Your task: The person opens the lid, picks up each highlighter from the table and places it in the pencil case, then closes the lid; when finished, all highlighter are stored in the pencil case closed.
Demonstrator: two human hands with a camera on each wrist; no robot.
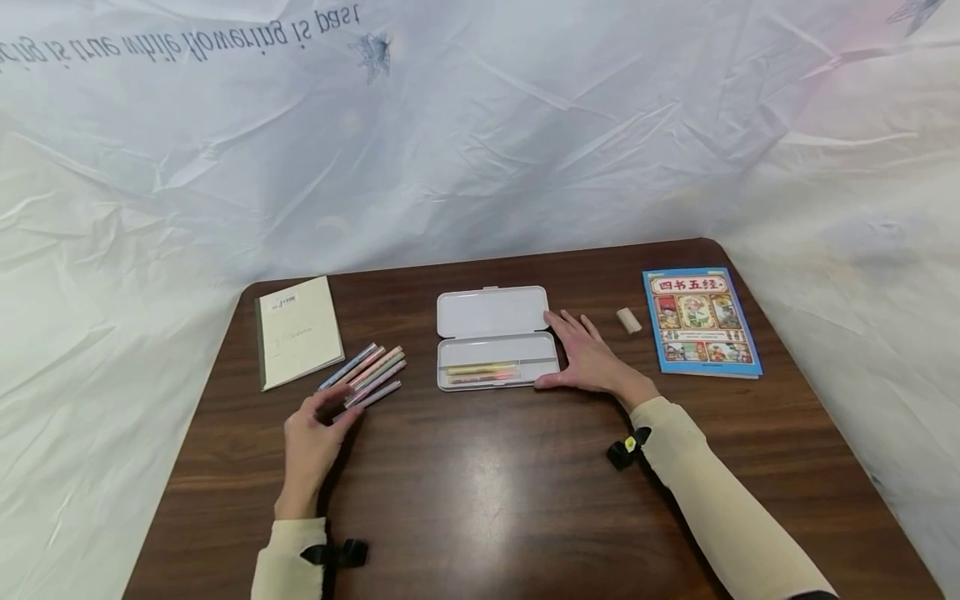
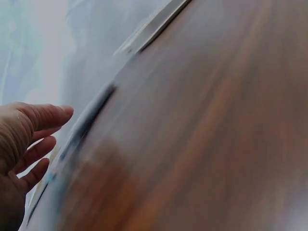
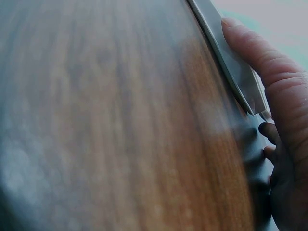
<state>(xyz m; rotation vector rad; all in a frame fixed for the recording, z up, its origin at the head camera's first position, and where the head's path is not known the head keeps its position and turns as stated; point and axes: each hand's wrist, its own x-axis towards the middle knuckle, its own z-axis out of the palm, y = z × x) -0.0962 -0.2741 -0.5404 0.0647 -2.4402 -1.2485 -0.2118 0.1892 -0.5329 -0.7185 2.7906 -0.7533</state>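
From my remote seat I saw the white pencil case (image 1: 480, 348) lying unlatched on the dark worktop (image 1: 465, 483), its lid (image 1: 491, 312) folded back to the far side and a few slim pens (image 1: 480, 367) inside its near part. My right hand (image 1: 588, 362) was spread wide along the case's right end, thumb at the near corner and fingertips by the lid, gripping nothing. Left of the case, a loose bunch of pens (image 1: 375, 377) fanned out, and my left hand (image 1: 315, 433) reached over their near ends with thumb and fingers apart; I couldn't tell whether it touched them. Beyond that bunch, farther left of the case, a cream notebook (image 1: 300, 333) sat close against the pens. Right of the case lay a small beige block (image 1: 628, 321), just past my right fingers, then a blue-bordered book (image 1: 705, 321). Behind the case hung a creased white sheet (image 1: 525, 150).
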